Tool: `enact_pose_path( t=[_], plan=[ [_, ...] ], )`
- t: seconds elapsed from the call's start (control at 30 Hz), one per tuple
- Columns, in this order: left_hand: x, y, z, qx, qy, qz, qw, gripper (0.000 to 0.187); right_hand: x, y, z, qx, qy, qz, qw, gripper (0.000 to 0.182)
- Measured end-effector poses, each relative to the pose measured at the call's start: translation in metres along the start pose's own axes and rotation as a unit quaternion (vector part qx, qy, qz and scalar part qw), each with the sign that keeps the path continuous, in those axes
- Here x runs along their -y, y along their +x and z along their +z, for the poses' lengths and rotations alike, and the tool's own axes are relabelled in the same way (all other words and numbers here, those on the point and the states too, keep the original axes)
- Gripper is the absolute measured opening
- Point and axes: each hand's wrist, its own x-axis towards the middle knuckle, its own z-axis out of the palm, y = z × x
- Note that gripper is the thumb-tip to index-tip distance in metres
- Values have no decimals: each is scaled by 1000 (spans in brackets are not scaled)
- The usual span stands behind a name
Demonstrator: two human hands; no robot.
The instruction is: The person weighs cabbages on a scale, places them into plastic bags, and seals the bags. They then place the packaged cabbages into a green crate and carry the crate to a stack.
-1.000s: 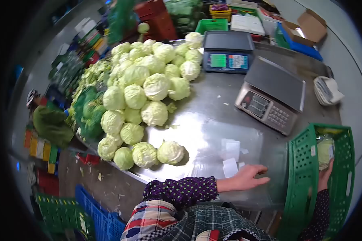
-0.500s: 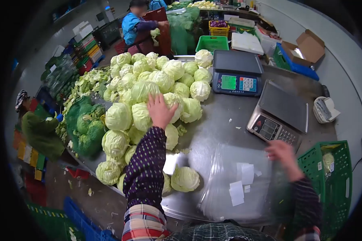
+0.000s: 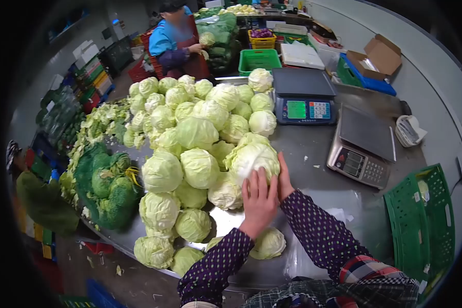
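Note:
A large pale green cabbage (image 3: 252, 155) is at the right edge of the heap, between my two hands. My left hand (image 3: 260, 199) lies over its near side, fingers slightly apart on the leaves. Against its right side presses my right hand (image 3: 284, 177), its fingers partly hidden behind the head. Several more cabbages (image 3: 199, 168) are heaped to the left and beyond. One loose cabbage (image 3: 269, 243) sits near the table's front edge, just past my left forearm.
Two scales, a blue one (image 3: 305, 111) and a silver one (image 3: 355, 167), stand on the metal table (image 3: 313, 149). A green crate (image 3: 421, 226) is at the right. A green net bag (image 3: 105, 187) lies left. Two co-workers (image 3: 172, 43) stand beyond the table and at left.
My left hand has moved right and nearer, from the heap's top to this cabbage. My right hand has come left from beside the silver scale onto it. The view has shifted.

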Motion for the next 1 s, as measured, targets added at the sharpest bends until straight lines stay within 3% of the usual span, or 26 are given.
enact_pose_path(
  t=[0.07,0.13,0.17,0.23,0.37,0.43,0.5,0.57,0.67,0.8,0.9,0.93,1.0],
  plan=[
    [-25,-9,-30,7,-30,22,999,43,6,-51,-9,1,23,-20,1000,85],
    [-46,-22,-62,35,-204,145,968,41,8,-108,-27,-16,34,-55,998,91],
    [-57,-33,-72,46,-226,152,961,41,3,-131,-50,110,199,-46,973,89],
    [-77,-57,-88,65,-365,200,907,34,0,-179,-89,-47,129,-42,990,85],
    [-104,-100,-66,122,-431,152,881,27,1,-266,-118,-102,162,-73,979,82],
    [-130,-114,-71,104,-419,178,884,26,14,-312,-105,-97,162,-128,974,82],
    [-163,-108,-76,129,-474,139,860,25,28,-351,-87,2,189,-207,960,79],
    [-186,-107,-58,203,-489,197,825,31,24,-391,-93,46,220,-248,942,79],
    [-203,-159,-7,351,-383,266,812,49,-12,-451,-150,52,283,-260,922,80],
    [-212,-167,5,342,-297,279,847,50,-116,-525,-269,74,403,-225,884,83],
    [-224,-161,5,334,-316,278,843,44,-77,-532,-199,8,314,-247,917,80],
    [-231,-161,4,360,-329,268,831,39,-71,-519,-190,112,347,-238,900,86],
    [-239,-164,5,385,-341,260,817,34,-69,-513,-185,113,359,-236,896,84]
  ],
)
